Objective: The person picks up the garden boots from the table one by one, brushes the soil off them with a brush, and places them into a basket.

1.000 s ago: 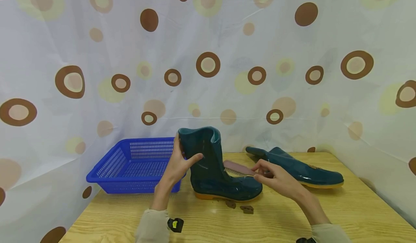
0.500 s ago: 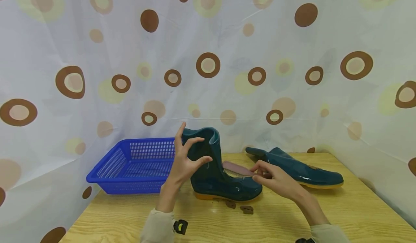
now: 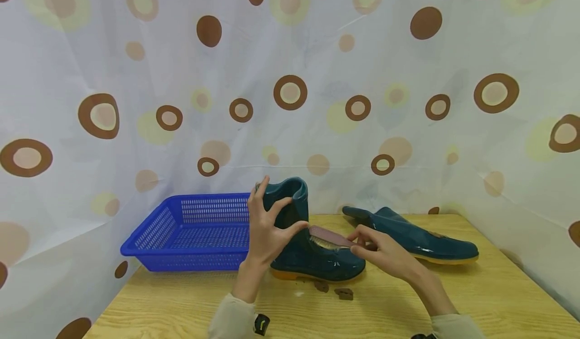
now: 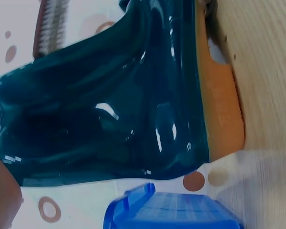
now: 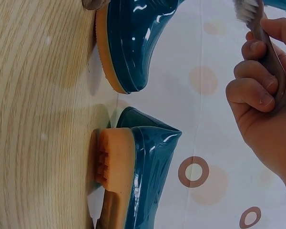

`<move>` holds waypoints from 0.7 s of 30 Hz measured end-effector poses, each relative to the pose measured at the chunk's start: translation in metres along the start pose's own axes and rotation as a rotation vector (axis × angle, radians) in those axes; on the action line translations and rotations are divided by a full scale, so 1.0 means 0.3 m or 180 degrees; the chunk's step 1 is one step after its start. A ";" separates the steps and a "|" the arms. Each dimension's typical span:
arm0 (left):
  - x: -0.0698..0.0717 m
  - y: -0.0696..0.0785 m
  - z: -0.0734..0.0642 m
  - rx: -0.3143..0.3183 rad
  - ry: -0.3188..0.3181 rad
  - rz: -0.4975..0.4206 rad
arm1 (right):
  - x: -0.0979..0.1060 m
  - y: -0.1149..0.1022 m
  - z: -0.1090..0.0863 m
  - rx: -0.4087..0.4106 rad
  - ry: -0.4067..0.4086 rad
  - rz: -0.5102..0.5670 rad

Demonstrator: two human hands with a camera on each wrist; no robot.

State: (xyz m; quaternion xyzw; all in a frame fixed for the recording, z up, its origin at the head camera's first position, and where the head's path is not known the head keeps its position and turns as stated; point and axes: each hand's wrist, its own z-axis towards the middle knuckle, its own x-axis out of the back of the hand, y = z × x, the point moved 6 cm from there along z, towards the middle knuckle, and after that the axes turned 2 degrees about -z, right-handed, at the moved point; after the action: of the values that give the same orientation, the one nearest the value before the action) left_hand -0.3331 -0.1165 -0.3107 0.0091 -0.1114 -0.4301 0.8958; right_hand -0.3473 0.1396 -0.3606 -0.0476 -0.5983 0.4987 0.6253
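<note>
I saw a makeshift booth rather than a furnished room: spotted sheeting walled three sides of a wood-grain table.

Light is even, diffuse, moderately bright. Upright boot shows small hard glints; tabletop carries a faint glare spot at six o'clock. Left-wrist view is soft, brush blurred at eleven o'clock; right-wrist view appears crisper.

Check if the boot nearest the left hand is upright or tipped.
Upright: the boot stands with its orange sole on the table and its shaft rising above.
</note>
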 end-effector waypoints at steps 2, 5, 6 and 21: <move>-0.005 0.007 -0.005 0.0013 0.0062 0.0099 | -0.002 0.001 0.001 -0.0005 0.0007 -0.0017; -0.009 0.013 -0.009 0.0044 0.0120 0.0238 | -0.004 0.001 0.003 -0.0012 0.0009 -0.0036; -0.009 0.014 -0.009 0.0062 0.0129 0.0268 | -0.005 0.001 0.003 -0.0016 0.0006 -0.0044; -0.017 0.040 0.019 0.0338 0.0034 0.0147 | -0.001 0.001 0.001 -0.0042 -0.0006 -0.0152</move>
State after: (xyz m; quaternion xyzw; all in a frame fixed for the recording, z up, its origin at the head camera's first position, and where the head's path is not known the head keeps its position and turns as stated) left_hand -0.3281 -0.1044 -0.3048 0.0563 -0.1295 -0.4028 0.9043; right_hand -0.3478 0.1395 -0.3610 -0.0370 -0.6031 0.4797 0.6362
